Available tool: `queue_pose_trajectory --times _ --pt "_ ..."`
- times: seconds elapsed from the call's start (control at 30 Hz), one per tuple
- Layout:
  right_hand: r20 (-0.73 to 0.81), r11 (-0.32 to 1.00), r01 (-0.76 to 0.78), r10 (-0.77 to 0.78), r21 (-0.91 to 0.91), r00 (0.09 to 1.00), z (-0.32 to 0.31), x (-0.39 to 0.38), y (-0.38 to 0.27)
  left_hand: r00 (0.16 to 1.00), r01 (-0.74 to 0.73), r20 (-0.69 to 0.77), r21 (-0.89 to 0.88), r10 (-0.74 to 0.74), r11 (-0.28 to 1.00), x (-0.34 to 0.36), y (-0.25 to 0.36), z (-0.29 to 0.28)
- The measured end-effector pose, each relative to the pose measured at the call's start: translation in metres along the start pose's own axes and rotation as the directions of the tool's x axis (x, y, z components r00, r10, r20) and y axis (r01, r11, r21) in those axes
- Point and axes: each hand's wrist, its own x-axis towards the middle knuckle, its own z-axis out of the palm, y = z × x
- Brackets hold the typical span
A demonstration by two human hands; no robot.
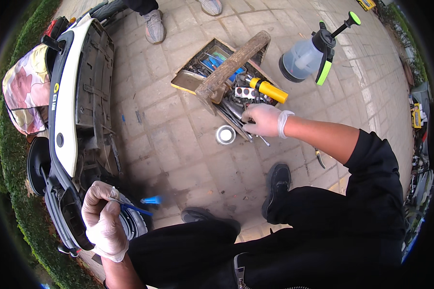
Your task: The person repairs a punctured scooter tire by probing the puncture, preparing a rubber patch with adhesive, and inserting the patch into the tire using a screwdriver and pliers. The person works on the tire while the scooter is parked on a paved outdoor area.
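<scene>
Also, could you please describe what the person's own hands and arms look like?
The left hand and the right hand wear thin, wrinkled, translucent whitish gloves. A black sleeve covers the right upper arm; the right forearm is bare.

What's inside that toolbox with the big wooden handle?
The toolbox holds blue things, a yellow cylinder, a white piece with dark spots, and jumbled metal tools. The wooden handle and gloved right hand cover some; what lies beneath can't be seen.

Pavement (183,166): spray bottle (299,60) toward far right corner, bystander's shoes (155,28) near far edge, hedge (21,212) along left edge.
</scene>
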Motion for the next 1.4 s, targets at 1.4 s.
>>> queue_pose_trajectory --times 1.4 --pt "0.013 0.686 -0.255 0.338 0.681 0.941 -0.048 -0.122 -0.115 0.865 0.381 0.409 -0.155 -0.292 0.912 0.057 -0.013 0.050"
